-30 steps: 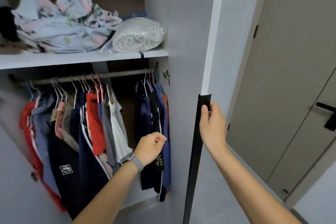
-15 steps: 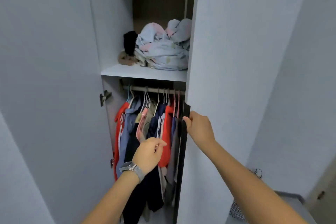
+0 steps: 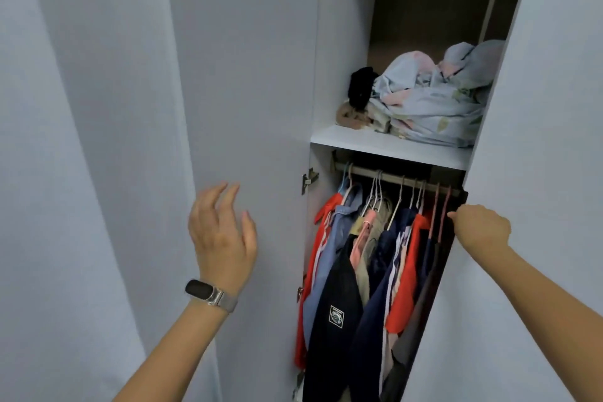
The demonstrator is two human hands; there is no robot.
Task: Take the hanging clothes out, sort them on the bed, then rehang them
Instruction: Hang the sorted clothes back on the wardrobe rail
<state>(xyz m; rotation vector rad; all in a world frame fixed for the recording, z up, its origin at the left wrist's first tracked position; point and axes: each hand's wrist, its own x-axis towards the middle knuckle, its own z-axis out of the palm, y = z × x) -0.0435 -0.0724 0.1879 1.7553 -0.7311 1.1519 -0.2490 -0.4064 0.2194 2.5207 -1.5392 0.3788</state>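
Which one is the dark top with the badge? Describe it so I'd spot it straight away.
Find the open wardrobe and look below its white shelf to the rail of hanging clothes. Near the left, in front of a blue shirt, hangs the black top. It alone carries a small white square badge on its front.

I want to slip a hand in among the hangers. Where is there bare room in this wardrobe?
Free: the front strip of the shelf, before the bundled bedding, and the opening between the left door and the red garment. Crowded: the hanging clothes fill the rail up to the right hand.
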